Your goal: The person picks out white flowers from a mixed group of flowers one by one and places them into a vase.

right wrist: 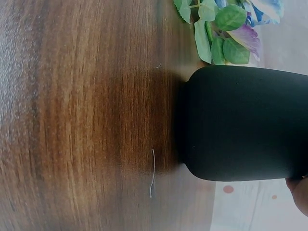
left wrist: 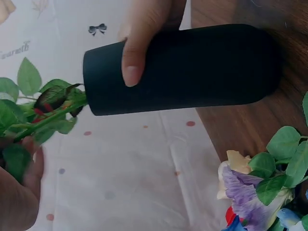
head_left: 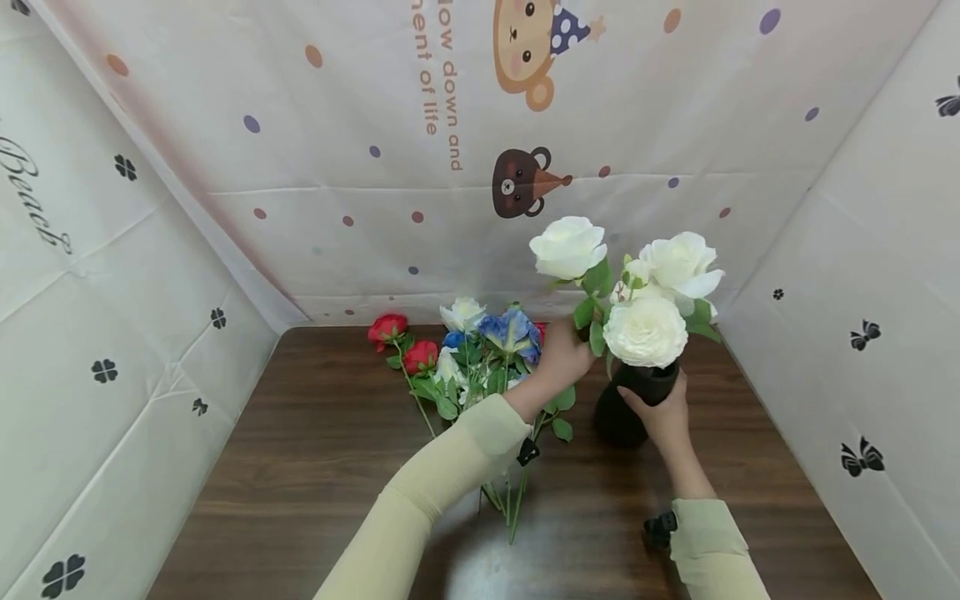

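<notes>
A dark vase (head_left: 622, 412) (left wrist: 192, 72) (right wrist: 245, 125) stands at the right of the table. My right hand (head_left: 663, 408) (left wrist: 147, 36) grips it near its rim, thumb on the near side; only a fingertip shows in the right wrist view. White flowers (head_left: 645, 331) rise from the vase mouth. Just left of them, my left hand (head_left: 562, 358) (left wrist: 19, 192) holds the leafy stem of a white rose (head_left: 567, 247). In the left wrist view, green stems (left wrist: 53, 115) run into the mouth; which one is the held stem, I cannot tell.
Left of the vase lies a loose bunch with red roses (head_left: 420, 357), blue flowers (head_left: 512, 333) and white flowers, stems toward the front. My left forearm passes over it. Printed cloth walls (head_left: 337, 250) stand behind and beside the wooden table (head_left: 322, 467).
</notes>
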The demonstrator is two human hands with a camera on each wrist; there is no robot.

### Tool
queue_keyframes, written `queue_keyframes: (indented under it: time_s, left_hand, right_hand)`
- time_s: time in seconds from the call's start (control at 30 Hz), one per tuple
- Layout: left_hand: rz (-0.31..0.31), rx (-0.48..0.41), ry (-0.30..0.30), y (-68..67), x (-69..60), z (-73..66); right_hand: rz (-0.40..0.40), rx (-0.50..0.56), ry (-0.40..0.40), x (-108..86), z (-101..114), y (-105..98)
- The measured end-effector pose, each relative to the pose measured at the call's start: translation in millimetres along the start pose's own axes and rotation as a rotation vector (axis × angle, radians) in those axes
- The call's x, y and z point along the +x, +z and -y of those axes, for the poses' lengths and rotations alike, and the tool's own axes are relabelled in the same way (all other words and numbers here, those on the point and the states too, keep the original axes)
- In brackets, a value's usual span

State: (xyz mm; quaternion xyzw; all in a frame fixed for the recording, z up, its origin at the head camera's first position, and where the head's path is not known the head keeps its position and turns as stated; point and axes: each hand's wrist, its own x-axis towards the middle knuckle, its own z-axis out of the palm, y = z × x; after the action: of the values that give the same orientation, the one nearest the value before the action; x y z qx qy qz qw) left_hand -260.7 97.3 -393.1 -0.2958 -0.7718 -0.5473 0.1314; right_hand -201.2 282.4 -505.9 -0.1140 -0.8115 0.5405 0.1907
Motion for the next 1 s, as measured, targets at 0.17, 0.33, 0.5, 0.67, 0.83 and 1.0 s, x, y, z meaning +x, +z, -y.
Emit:
queue_keyframes:
  time_s: [0.17, 0.33, 0.5, 0.67, 0.83, 1.0]
  left_hand:
    - [0.105, 0.172, -0.109, 3.9, 4.7, -4.1]
    - [0.079, 0.379, -0.003, 3.1, 9.8, -3.1]
    - [0.222, 0.321, -0.073, -4.0, 10.5, -3.5]
    - [0.307, 0.171, -0.167, -16.8, 12.4, -5.7]
    - [0.289, 0.108, -0.188, -27.2, 12.4, -4.2]
    - [0.285, 0.171, -0.087, -27.1, 14.1, -2.6]
  right_hand:
    - [-0.002, 0.030, -0.010, 0.1, -1, 1]
    - [0.008, 0.061, 0.005, -0.6, 0, 1]
    - [0.008, 0.063, 0.035, -1.9, 0, 2]
    - [0.030, 0.061, 0.067, -1.8, 1, 0]
    - [0.024, 0.042, 0.077, -0.6, 0, -1]
    - [0.025, 0.047, 0.083, -0.3, 1, 1]
